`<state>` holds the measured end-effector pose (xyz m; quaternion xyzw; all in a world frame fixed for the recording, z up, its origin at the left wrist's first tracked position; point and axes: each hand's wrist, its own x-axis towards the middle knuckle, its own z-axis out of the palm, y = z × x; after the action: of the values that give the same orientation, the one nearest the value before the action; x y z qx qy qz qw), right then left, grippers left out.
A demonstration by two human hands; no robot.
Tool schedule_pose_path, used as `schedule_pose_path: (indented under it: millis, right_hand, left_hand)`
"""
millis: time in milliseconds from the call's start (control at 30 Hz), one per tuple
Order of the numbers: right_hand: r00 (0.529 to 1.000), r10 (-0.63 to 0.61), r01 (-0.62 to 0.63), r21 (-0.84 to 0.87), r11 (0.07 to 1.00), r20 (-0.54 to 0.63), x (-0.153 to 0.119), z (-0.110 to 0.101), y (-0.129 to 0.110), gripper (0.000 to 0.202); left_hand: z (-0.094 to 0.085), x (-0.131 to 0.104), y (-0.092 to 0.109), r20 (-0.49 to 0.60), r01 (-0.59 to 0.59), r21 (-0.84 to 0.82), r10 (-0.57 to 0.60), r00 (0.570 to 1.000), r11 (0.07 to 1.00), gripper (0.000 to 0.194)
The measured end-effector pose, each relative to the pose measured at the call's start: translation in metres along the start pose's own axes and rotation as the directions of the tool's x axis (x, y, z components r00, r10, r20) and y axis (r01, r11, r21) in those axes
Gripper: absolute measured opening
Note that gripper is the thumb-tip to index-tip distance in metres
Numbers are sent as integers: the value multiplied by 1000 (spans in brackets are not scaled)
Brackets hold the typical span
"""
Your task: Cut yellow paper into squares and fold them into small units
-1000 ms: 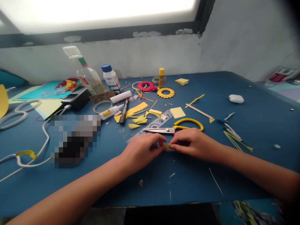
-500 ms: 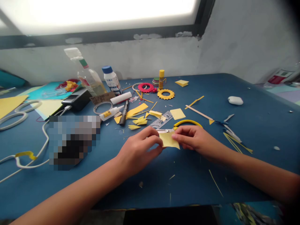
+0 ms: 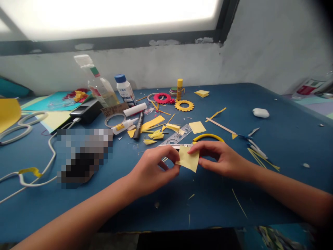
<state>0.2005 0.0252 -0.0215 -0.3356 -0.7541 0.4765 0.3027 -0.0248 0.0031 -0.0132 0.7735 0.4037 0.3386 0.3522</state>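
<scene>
A small square of yellow paper is held up between both hands, tilted, over the near middle of the table. My left hand pinches its left corner between thumb and fingers. At the right edge, my right hand has its fingers closed on the paper, the forefinger lying over its face. Just behind the paper lie scissors with a yellow handle, partly hidden by the hands. A clear ruler rests beyond them, beside another yellow paper square.
Yellow scraps, a black marker and a glue bottle lie left of centre. Behind stand a glue stick, a white bottle and a yellow paper ring. A wooden stick and a white case lie right.
The paper square has turned and tilted between my hands, its lower corner now pointing down. The fingers of my right hand have shifted their grip along its edge.
</scene>
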Motion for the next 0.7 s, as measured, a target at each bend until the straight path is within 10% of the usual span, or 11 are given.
schedule_pose_path:
  millis: [400, 533, 700]
  right_hand:
    - [997, 36, -52, -237, 970, -72, 7, 13, 5, 23]
    - [990, -133, 138, -463, 876, 43, 5, 18, 9, 14]
    - [937, -257, 349, -646, 679, 236, 5, 13, 13, 19]
  left_hand:
    - [8, 4, -3, 100, 357, -179, -344, 933, 917, 22]
    - [11, 2, -10, 70, 199, 104, -207, 976, 974, 12]
    - [7, 0, -14, 208, -124, 538, 11, 978, 834, 13]
